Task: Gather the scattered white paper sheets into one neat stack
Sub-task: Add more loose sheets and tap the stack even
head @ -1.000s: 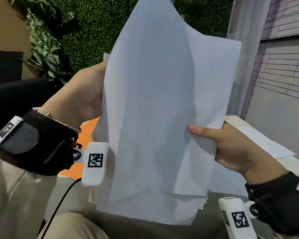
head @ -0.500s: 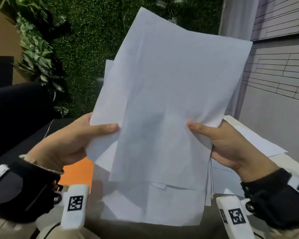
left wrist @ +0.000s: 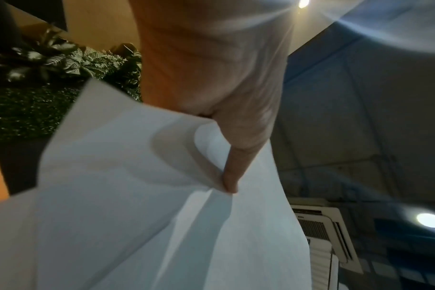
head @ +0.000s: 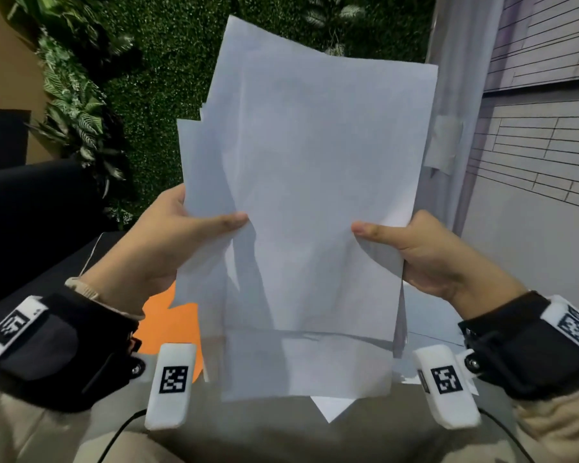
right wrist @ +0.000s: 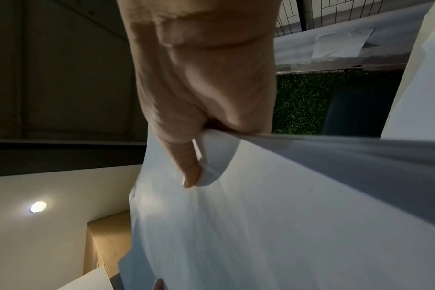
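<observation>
Nearest the head camera sit two black wrist straps, each carrying a white block printed with a square black-and-white marker (head: 173, 379); beige sleeves (head: 17, 426) run back from them.

Just beyond, the left hand (head: 154, 248) and the right hand (head: 438, 259) hold a bunch of white paper sheets (head: 308, 195) upright between them, lifted off the surface. Each thumb lies flat across the front sheet, one from either side, and the two thumb tips point toward each other with a bare stretch of paper between. The rest of the fingers are hidden behind the paper in this view. The left wrist view shows the left thumb (left wrist: 238, 149) pressed into the sheets (left wrist: 142, 196) so that the paper buckles around it; the right wrist view shows the right thumb (right wrist: 186, 162) pinching the sheets (right wrist: 273, 215) in the same way, with a fingertip (right wrist: 158, 284) showing at the lower edge.

The sheets are not squared. Several left edges step out past one another near the top left, one long sheet hangs lower than the front one, and a corner (head: 330, 407) of another pokes out below it.

Behind the lower part of the bunch, more white paper (head: 428, 325) lies on a pale surface (head: 411, 379) to the right, and an orange patch (head: 168, 322) shows to the left.

Farther off are a dark seat back (head: 30, 208), a green leafy wall (head: 168, 78), and a grey panelled wall (head: 532, 162) on the right.
</observation>
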Available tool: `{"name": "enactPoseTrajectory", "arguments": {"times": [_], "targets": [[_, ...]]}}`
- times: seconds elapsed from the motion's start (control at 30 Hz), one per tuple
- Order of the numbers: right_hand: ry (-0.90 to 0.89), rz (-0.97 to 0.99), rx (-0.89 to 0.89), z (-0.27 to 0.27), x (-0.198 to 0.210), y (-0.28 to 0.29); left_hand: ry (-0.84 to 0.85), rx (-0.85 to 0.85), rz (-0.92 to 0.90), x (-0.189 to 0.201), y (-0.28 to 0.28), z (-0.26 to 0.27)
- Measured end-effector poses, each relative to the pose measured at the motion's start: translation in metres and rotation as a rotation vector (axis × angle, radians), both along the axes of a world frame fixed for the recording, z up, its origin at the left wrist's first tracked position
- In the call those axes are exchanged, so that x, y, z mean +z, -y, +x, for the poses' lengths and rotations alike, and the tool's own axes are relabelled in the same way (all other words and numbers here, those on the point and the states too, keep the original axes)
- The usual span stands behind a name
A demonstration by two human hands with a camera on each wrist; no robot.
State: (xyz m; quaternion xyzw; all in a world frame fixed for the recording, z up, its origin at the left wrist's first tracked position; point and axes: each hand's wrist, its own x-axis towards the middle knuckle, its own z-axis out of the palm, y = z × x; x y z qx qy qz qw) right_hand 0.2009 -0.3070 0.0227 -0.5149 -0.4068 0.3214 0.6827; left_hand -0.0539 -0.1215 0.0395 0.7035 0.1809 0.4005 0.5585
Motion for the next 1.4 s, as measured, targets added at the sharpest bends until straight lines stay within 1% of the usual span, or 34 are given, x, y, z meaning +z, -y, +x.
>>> {"name": "enactPoseTrajectory", "arguments": {"times": [0.13, 0.2, 0.3, 0.4, 0.5, 0.6, 0.67, 0.7, 0.77, 0.87, 0.93, 1.0, 1.1, 1.2, 1.27, 1.33, 1.4], "targets": [[0.013, 0.026, 0.055, 0.006, 0.005, 0.004, 0.041, -0.074, 0.042, 0.006, 0.001, -0.006], [0.03, 0.026, 0.039, 0.007, 0.005, 0.002, 0.054, -0.041, 0.052, 0.006, 0.002, -0.003], [0.102, 0.033, -0.119, 0.002, 0.005, -0.004, 0.088, 0.13, 0.094, 0.003, 0.005, 0.011], [0.236, 0.098, -0.276, -0.01, 0.009, -0.011, 0.091, 0.271, 0.195, 0.004, 0.013, 0.024], [0.339, 0.174, -0.389, -0.021, 0.021, -0.012, 0.193, 0.324, 0.25, 0.011, 0.019, 0.032], [0.384, 0.261, -0.464, -0.028, 0.036, -0.013, 0.307, 0.316, 0.302, 0.021, 0.021, 0.035], [0.369, 0.261, -0.462, -0.027, 0.035, -0.015, 0.33, 0.304, 0.293, 0.019, 0.02, 0.038], [0.347, 0.237, -0.451, -0.025, 0.03, -0.017, 0.313, 0.307, 0.282, 0.013, 0.019, 0.04], [0.31, 0.163, -0.424, -0.02, 0.006, -0.023, 0.234, 0.327, 0.258, -0.01, 0.016, 0.046], [0.262, 0.034, -0.416, -0.012, -0.035, -0.026, 0.156, 0.229, 0.138, -0.053, 0.014, 0.05], [0.208, 0.011, -0.429, -0.005, -0.049, -0.025, 0.139, 0.178, 0.087, -0.066, 0.013, 0.05], [0.182, 0.004, -0.422, -0.002, -0.051, -0.024, 0.148, 0.17, 0.09, -0.067, 0.01, 0.049], [0.194, 0.012, -0.406, 0.001, -0.043, -0.021, 0.193, 0.201, 0.127, -0.055, 0.003, 0.048], [0.169, 0.089, -0.362, 0.004, -0.032, -0.02, 0.296, 0.213, 0.146, -0.039, -0.004, 0.046], [0.133, 0.132, -0.341, 0.004, -0.025, -0.021, 0.334, 0.211, 0.116, -0.034, -0.007, 0.046], [0.091, 0.142, -0.32, 0.004, -0.025, -0.021, 0.292, 0.178, 0.026, -0.042, -0.005, 0.049], [0.056, 0.108, -0.301, 0.003, -0.033, -0.022, 0.181, 0.094, -0.047, -0.062, 0.002, 0.053]]}}
